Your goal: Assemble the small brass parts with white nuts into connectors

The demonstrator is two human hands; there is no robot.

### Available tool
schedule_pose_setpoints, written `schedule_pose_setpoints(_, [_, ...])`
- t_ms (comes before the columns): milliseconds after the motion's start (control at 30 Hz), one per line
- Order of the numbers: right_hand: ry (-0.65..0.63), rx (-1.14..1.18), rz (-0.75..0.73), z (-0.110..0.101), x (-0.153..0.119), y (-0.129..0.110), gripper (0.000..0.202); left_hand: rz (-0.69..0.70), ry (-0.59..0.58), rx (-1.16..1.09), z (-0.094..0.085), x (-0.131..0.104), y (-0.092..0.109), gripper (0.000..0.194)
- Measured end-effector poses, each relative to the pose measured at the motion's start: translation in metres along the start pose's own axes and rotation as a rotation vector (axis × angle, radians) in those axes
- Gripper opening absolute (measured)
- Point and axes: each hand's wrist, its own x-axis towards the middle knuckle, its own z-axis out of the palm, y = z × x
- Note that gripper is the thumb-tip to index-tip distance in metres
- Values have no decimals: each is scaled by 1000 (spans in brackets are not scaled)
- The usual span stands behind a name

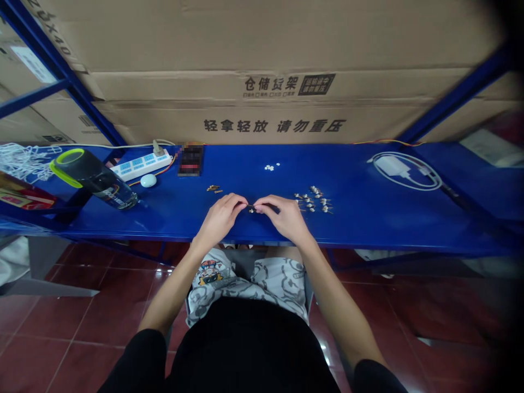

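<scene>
My left hand [224, 214] and my right hand [283, 217] meet over the front of the blue table [172, 215]. Thumb and finger of each are pinched at a tiny dark piece with a whitish bit [251, 209]; its kind is too small to make out. Left of them lie several thin brass-coloured pins [213, 188]. Farther back is a small group of white bits [269, 168]. Beside my right hand, several small pieces with a whitish head and a thin pin [314, 191] are spread in loose rows.
At the left a dark bottle with a lime-green rim [102, 177] leans by a white power strip [143, 165] and a white oval object [148, 180]. A dark box [190, 159] stands behind. A coiled white charger cable [403, 172] lies right; large cartons [270, 49] back the table.
</scene>
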Motion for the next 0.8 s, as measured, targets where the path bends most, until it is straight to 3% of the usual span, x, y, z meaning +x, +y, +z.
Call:
schedule_pose_setpoints(433, [-21,478,187,6,-6,1,15,15,-15,-200,-6,2,0,14])
schedule_pose_setpoints(800, [39,560,213,5,-6,-2,17,46,-32,-309,-12,2,2,17])
